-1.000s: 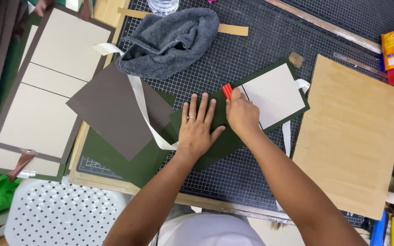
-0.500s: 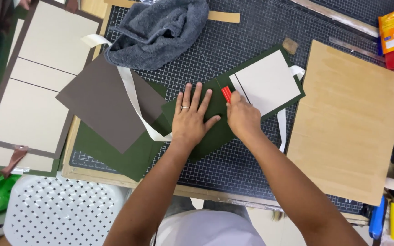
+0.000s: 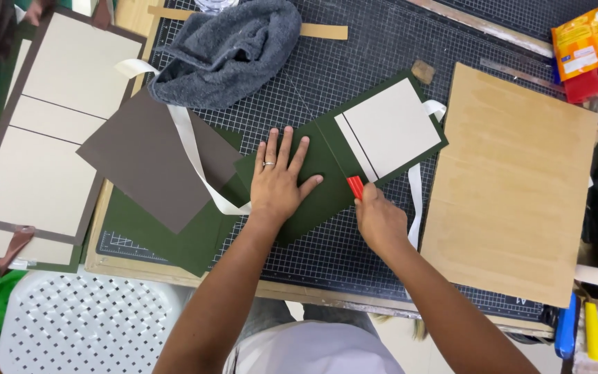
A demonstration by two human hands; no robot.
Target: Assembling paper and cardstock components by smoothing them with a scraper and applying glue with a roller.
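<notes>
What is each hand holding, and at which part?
Right hand grips a red tool by its lower end. Left hand holds nothing, lying flat on green cover.

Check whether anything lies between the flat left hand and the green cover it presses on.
Nothing visible does: the left hand lies flat, directly on the green cover. The white ribbon passes left of it; the right hand holds a red tool alongside.

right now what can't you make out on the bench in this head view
- Red tool in the right hand: only its tip shows, the fist hides the rest.
- Green cover under the left hand: the palm covers that part.
- Clear container behind the grey towel: cut off by the top edge.
- Orange packet: cut off at the right edge.
</notes>
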